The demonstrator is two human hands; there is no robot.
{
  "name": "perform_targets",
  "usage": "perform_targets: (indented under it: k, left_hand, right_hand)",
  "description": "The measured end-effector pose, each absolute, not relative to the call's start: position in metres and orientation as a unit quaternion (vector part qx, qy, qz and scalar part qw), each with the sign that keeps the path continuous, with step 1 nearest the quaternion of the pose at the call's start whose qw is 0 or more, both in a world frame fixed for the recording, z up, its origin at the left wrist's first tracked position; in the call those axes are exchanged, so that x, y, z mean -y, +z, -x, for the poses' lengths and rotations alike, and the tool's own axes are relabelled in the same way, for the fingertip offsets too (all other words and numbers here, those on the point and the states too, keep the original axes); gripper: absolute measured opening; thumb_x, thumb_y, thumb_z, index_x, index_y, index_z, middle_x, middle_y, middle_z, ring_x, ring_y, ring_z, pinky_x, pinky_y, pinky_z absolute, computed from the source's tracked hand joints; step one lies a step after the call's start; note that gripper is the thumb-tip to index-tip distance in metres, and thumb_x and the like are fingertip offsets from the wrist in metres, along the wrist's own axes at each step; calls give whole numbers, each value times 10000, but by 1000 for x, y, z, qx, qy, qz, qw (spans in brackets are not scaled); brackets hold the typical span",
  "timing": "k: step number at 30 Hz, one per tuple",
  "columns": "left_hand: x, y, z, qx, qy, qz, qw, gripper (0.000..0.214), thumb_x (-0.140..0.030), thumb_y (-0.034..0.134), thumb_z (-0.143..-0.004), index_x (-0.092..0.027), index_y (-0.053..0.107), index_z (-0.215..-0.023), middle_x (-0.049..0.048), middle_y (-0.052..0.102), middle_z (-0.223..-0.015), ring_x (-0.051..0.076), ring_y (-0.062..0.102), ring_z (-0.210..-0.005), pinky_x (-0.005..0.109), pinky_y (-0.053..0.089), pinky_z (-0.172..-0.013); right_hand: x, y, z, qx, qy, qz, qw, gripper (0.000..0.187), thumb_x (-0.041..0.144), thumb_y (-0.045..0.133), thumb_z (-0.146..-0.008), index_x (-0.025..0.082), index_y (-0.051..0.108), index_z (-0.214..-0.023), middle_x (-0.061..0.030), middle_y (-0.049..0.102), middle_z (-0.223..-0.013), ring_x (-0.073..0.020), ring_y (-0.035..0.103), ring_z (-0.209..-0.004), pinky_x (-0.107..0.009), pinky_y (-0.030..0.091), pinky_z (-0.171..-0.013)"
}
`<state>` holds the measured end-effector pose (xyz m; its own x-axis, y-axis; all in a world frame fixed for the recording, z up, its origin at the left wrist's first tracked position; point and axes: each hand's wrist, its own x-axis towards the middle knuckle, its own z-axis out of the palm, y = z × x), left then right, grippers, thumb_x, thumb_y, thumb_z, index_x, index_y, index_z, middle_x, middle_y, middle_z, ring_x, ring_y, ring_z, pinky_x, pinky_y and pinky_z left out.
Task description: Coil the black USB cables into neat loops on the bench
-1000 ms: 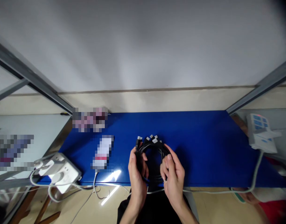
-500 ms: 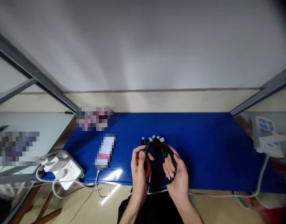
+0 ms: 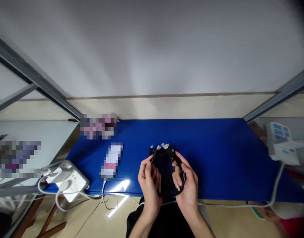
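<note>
A coil of black cables (image 3: 166,194) is held in a ring above the front edge of the blue table (image 3: 216,152). Several connectors with pale ends (image 3: 166,145) stick up from the far side of the ring. My left hand (image 3: 150,178) is closed round the left side, its thumb and forefinger at the cable ends. Around the right side, my right hand (image 3: 188,175) has its fingers curled through the ring. Parts of the cables are hidden behind the fingers.
A pixelated phone (image 3: 112,160) with a white cord lies left of my hands. A white power strip (image 3: 68,180) with plugs sits at the table's left corner, another (image 3: 282,143) at the right. Grey metal posts (image 3: 278,99) flank the table; a wall stands behind.
My right hand's fingers have shifted on the coil, and the connectors on the right have turned and bunched closer together. The left hand has curled its fingers in further.
</note>
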<state>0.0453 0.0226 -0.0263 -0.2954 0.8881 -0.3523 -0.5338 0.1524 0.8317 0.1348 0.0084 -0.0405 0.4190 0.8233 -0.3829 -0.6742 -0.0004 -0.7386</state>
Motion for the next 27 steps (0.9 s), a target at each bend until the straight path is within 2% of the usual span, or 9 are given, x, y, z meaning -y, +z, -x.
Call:
perform_targets:
  k: [6,8,10,13,17,20,23,25,27]
  left_hand:
    - [-26,-24,-40,-500,622,-161,580,385,-562,730,-972,-192,702,-1074,-143,282,-544,45,169,-375,141,247,-319]
    - [-25,-24,-39,-500,614,-165,589,393,-562,732,-968,-185,702,-1076,-141,299,-541,45,180,-372,142,254,-317]
    - [-24,-25,-40,-502,604,-176,594,401,-559,741,-956,-178,705,-1077,-125,376,-551,45,213,-365,147,251,-309]
    - [-21,-28,-42,-508,597,-198,589,412,-575,728,-965,-180,714,-1084,-96,481,-576,44,254,-355,152,248,-306]
    - [-16,-28,-43,-517,595,-257,558,469,-625,665,-1005,-177,742,-1119,-93,457,-549,45,267,-365,150,244,-333]
    - [-14,-28,-46,-508,594,-295,549,493,-611,682,-997,-182,741,-1235,-47,579,-665,51,330,-393,170,275,-348]
    - [-12,-28,-50,-485,620,-267,556,550,-602,651,-1013,-238,667,-1425,4,689,-838,80,431,-436,208,382,-383]
    - [-10,-29,-53,-484,628,-258,552,529,-592,659,-1013,-262,664,-1427,5,690,-861,89,454,-450,219,418,-402]
    - [-9,-29,-54,-497,626,-257,543,481,-578,692,-1001,-261,696,-1363,-14,653,-818,81,429,-444,205,397,-394]
  right_hand:
    - [-5,-47,-130,116,531,472,694,507,542,792,-896,202,798,-1272,-32,714,-867,-84,520,-486,-230,414,-432]
    - [-4,-49,-130,112,529,473,695,502,550,779,-912,195,792,-1267,12,641,-744,-79,468,-459,-217,374,-415]
    - [-3,-49,-131,98,519,477,703,457,531,755,-946,188,787,-1247,78,484,-618,-60,359,-430,-190,298,-403]
    - [-3,-48,-131,71,504,481,714,375,482,727,-974,176,785,-1184,117,332,-575,-58,284,-430,-184,251,-407]
    - [-2,-43,-132,46,481,480,732,295,423,694,-979,182,772,-1130,113,344,-580,-65,281,-435,-200,259,-413]
    - [-3,-36,-133,42,472,473,743,299,430,666,-990,194,759,-1148,112,342,-585,-70,272,-448,-204,271,-430]
    - [-6,-31,-133,49,467,471,747,318,442,644,-1004,199,752,-1178,112,326,-592,-75,261,-458,-207,269,-439]
    - [-6,-31,-133,60,467,475,743,334,448,645,-1013,202,753,-1212,108,335,-602,-76,269,-466,-207,275,-445]
    - [-5,-35,-133,79,470,483,734,356,454,672,-1009,213,750,-1260,102,364,-616,-79,299,-478,-206,302,-456]
